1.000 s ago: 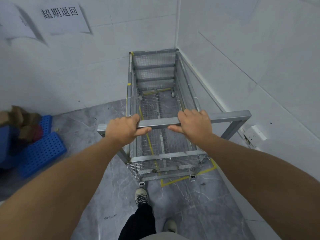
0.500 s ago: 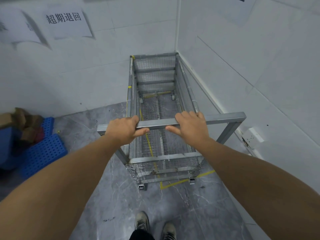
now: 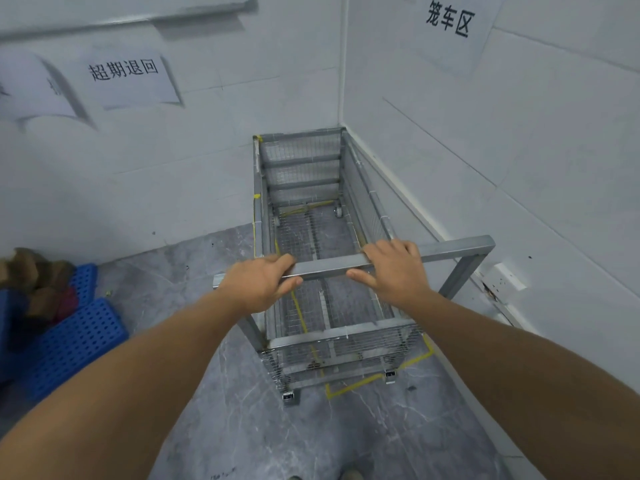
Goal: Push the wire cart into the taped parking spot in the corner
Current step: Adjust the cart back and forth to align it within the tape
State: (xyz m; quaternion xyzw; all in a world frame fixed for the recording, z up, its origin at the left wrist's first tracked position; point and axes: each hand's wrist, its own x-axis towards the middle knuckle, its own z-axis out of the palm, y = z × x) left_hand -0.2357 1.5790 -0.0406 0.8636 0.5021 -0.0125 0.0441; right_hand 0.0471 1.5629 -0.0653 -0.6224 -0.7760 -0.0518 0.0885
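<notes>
The wire cart (image 3: 346, 344) is a grey steel mesh cage on small wheels, its far end tucked into the corner of two white walls. Yellow floor tape (image 3: 349, 385) marks the spot. Its front corner shows just before the cart's near end, and its left line runs under the mesh floor. The cart's near-left wheel (image 3: 289, 398) stands left of that tape corner. My left hand (image 3: 258, 284) is wrapped around the cart's handle bar (image 3: 325, 268). My right hand (image 3: 394, 268) lies over the same bar, thumb underneath.
Blue perforated plastic panels (image 3: 69, 341) and a brown bundle (image 3: 31, 271) lie on the floor at the left wall. A white wall socket (image 3: 509, 277) sits low on the right wall, close to the handle's right end. Paper signs hang on both walls.
The cart has barely shifted against the tape. My view has tilted up, and my feet have dropped to the bottom edge. Both hands stay on the handle bar.
</notes>
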